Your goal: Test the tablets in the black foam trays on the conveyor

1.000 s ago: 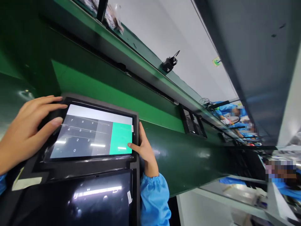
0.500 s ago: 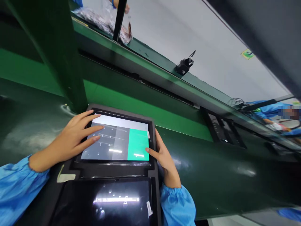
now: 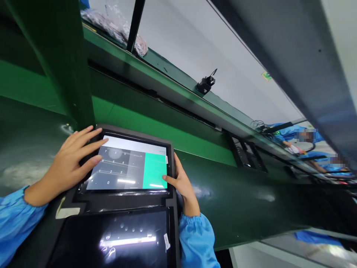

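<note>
A black tray holds two tablets on the green bench. The upper tablet is lit, showing a calculator keypad with a large green area at its right. The lower tablet has a dark screen with light reflections. My left hand lies spread at the upper tablet's left edge, fingers stretched out and fingertips over the border of its screen. My right hand grips the tray's right side, its thumb resting on the green area and its other fingers along the outer edge, partly hidden. Both arms wear blue sleeves.
A green post rises behind the tray at the left. On the shelf above are a plastic bag and a black device. More black trays stand farther right on the bench. Co-workers in blue are at the far right.
My left hand has drawn back left from the keypad to the tablet's edge. The right hand keeps its place on the tray. The view has shifted, and a co-worker's hand by the bag is gone.
</note>
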A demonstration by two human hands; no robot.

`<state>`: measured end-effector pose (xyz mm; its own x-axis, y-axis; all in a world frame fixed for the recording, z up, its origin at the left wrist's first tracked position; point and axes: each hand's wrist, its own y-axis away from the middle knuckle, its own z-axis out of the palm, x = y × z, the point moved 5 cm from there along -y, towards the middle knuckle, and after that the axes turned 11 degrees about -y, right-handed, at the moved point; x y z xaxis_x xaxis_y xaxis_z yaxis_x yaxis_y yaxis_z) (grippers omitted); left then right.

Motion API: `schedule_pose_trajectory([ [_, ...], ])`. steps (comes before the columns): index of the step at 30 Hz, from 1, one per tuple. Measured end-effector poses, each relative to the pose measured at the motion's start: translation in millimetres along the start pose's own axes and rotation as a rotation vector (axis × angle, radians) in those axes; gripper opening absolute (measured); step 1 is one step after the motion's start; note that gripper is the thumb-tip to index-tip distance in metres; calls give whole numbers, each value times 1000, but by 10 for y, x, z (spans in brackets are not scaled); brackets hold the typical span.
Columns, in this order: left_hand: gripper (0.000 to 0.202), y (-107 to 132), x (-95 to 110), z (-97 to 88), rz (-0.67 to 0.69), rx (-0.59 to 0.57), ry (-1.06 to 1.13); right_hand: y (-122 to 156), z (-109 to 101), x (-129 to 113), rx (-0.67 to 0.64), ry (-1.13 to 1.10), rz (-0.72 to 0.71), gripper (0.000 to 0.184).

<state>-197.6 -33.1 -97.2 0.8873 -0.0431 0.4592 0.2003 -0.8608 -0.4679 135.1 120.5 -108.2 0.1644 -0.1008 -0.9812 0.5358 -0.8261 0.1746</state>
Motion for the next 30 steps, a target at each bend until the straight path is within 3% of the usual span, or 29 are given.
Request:
schedule_pose_trajectory([
  [6,40,-28,-24,-20,-56,42,50,-17,40,-6,97,44,-33,85],
  [12,39,-13,-59,15,-83,29,64,26,19,-6,-40,80,13,105],
  [14,40,-10,-71,27,-85,30,74,27,16,-13,-23,101,13,106],
  [18,42,-1,-93,59,-96,13,81,-3,24,-18,72,92,-11,88],
  [22,43,1,-95,74,-111,-3,73,-36,-15,37,71,-8,-2,86],
  [26,40,-17,-87,104,-93,-45,127,-68,-119,77,159,-81,-22,78],
  [30,33,-42,-89,125,-51,-82,157,-97,-97,47,146,-79,-67,60],
])
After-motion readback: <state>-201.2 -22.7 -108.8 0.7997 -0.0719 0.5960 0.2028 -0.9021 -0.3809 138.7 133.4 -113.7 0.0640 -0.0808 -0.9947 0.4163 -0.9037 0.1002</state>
